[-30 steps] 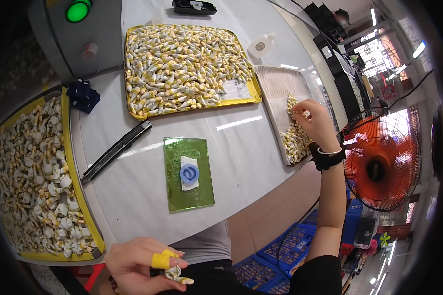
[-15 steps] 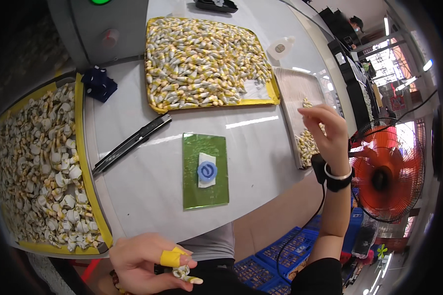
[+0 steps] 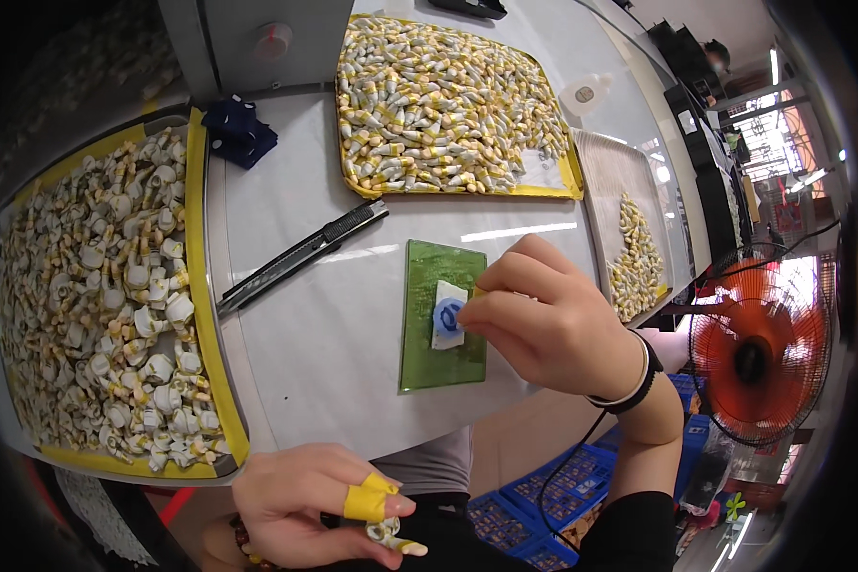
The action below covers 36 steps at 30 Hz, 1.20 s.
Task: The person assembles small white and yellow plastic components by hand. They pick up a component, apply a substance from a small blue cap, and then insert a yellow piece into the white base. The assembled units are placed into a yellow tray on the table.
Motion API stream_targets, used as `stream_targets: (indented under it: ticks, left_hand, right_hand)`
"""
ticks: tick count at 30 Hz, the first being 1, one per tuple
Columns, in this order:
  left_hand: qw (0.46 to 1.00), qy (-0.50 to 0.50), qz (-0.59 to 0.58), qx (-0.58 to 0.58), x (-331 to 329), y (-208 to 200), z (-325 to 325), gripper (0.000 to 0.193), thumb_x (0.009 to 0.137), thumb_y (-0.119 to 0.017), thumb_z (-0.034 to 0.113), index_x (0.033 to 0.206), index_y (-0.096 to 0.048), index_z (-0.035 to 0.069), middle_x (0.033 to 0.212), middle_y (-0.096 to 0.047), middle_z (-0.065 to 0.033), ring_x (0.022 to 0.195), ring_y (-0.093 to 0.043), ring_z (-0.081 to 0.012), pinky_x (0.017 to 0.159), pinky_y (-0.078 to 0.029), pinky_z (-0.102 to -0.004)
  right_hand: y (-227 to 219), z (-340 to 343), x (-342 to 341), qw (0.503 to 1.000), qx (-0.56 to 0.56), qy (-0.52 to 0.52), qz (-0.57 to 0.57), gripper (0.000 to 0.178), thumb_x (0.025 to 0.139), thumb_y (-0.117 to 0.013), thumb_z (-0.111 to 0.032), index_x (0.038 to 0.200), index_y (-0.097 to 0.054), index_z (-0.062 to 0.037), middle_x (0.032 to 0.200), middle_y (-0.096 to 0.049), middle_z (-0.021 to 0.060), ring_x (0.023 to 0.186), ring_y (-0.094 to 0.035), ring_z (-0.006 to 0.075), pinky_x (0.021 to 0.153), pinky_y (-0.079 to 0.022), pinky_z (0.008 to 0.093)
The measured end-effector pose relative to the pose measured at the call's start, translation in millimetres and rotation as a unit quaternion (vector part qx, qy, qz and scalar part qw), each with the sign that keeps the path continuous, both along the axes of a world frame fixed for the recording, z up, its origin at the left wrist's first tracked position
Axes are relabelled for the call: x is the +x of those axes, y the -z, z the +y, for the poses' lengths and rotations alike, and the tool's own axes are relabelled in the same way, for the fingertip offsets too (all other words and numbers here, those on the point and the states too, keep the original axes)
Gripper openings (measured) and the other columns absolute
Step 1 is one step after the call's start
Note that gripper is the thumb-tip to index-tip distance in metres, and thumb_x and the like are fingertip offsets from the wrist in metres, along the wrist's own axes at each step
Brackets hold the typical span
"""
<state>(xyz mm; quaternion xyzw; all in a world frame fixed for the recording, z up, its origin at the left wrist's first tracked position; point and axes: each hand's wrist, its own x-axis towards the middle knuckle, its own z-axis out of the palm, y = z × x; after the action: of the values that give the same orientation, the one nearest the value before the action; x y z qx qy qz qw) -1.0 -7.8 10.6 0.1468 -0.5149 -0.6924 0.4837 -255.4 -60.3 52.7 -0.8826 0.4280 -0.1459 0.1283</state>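
Observation:
My left hand (image 3: 305,500), yellow tape (image 3: 367,500) wrapped round a finger, pinches a small white curled piece with a pale-yellow pointed tip (image 3: 398,540) near the front of the table. My right hand (image 3: 558,324) is closed in a pinch over the green plate (image 3: 436,372), its fingertips at a blue patch (image 3: 447,318) on a white pad (image 3: 445,341). Between those fingers a small pale piece (image 3: 524,296) shows only in part; its kind is hidden.
Small yellow-and-white pieces fill a yellow-edged tray (image 3: 467,194) behind the plate. Larger curled white pieces lie in the left tray (image 3: 200,286). At right, a pale tray (image 3: 602,162) holds several small ones. A black utility knife (image 3: 305,253), dark cloth (image 3: 240,132), white bottle (image 3: 586,95) and orange fan (image 3: 753,357) are around.
My right hand has moved from the right tray, leftward and nearer, to the blue patch, with its fingers now pinched. My left hand keeps hold of the curled piece. The view has shifted.

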Motion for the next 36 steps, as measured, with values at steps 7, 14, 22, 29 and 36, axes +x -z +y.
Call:
stream_targets:
  ticks: [7,14,22,29,36]
  left_hand:
    - [0.999,-0.039,-0.021,0.013,-1.6,-2.8,2.7,0.034,0.069,-0.079,0.004,0.093,-0.059,-0.01,0.087,-0.065,-0.0211,0.07,-0.063,-0.0215,0.063,-0.051,-0.0286]
    - [0.985,-0.092,-0.076,-0.125,-4.1,-0.2,-2.0,0.03,0.07,-0.077,0.001,0.093,-0.06,-0.008,0.087,-0.065,-0.0205,0.071,-0.064,-0.0214,0.058,-0.051,-0.028]
    - [0.978,-0.116,-0.086,-0.152,-11.0,-5.0,-2.3,0.03,0.068,-0.077,-0.002,0.093,-0.061,-0.006,0.091,-0.065,-0.0207,0.072,-0.064,-0.0249,0.059,-0.05,-0.0307]
    - [0.969,-0.095,-0.107,-0.199,-13.9,-9.0,-7.0,0.029,0.069,-0.076,0.0,0.094,-0.062,-0.005,0.087,-0.065,-0.0193,0.07,-0.065,-0.0297,0.06,-0.051,-0.0335]
    - [0.964,-0.105,-0.152,-0.193,-8.5,-11.8,-6.2,0.031,0.064,-0.082,0.007,0.089,-0.065,-0.001,0.084,-0.067,-0.0108,0.07,-0.066,-0.0236,0.066,-0.057,-0.0318]
  right_hand:
    - [1.9,0.7,4.7,1.0,-0.005,-0.01,0.002,0.018,0.061,-0.064,-0.001,0.079,-0.063,-0.0053,0.075,-0.052,0.0055,0.072,-0.051,0.0226,0.063,-0.046,0.0312]
    - [-22.3,36.9,14.5,0.969,0.071,0.051,-0.232,0.02,0.066,-0.069,0.007,0.085,-0.067,-0.0011,0.075,-0.064,0.0099,0.063,-0.062,0.0235,0.051,-0.048,0.0289]
    - [-18.4,56.7,44.8,0.932,0.126,0.046,-0.338,0.019,0.063,-0.076,0.005,0.07,-0.061,-0.0037,0.069,-0.065,0.0096,0.053,-0.063,0.0226,0.049,-0.053,0.0293]
    - [-19.7,49.3,36.2,0.927,0.158,-0.074,-0.333,0.011,0.07,-0.07,0.006,0.077,-0.062,0.0041,0.079,-0.064,0.0158,0.064,-0.063,0.0263,0.056,-0.054,0.0319]
    - [-22.3,35.9,34.4,0.919,0.169,-0.152,-0.323,0.009,0.076,-0.065,0.004,0.082,-0.062,0.0087,0.083,-0.063,0.0197,0.068,-0.062,0.0282,0.06,-0.054,0.0324]
